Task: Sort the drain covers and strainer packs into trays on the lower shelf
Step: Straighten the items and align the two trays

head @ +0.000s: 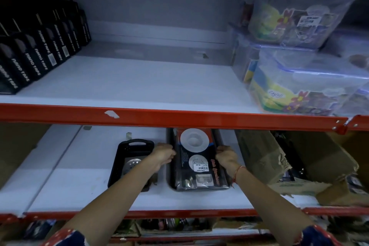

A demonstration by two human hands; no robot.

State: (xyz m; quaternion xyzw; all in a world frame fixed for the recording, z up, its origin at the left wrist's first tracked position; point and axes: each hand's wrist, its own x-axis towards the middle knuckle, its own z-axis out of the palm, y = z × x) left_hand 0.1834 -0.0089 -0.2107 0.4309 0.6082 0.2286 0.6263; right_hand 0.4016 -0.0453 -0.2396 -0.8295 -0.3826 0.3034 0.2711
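Both hands grip the long black tray (221, 158) on the lower shelf (79, 191): left hand (164, 153) clamped on its left rim, right hand (226, 155) on its right. The strainer pack (196, 158) lies loose on top; a jerky push could slide it off, or knock the neighbouring tray (129, 158) with its drain cover (133, 164).

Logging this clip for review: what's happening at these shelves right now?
A person is reaching into the lower shelf. The left hand and right hand grip the two long sides of a black tray holding sink strainer packs. Beside it, a smaller black handled tray holds a round metal drain cover.
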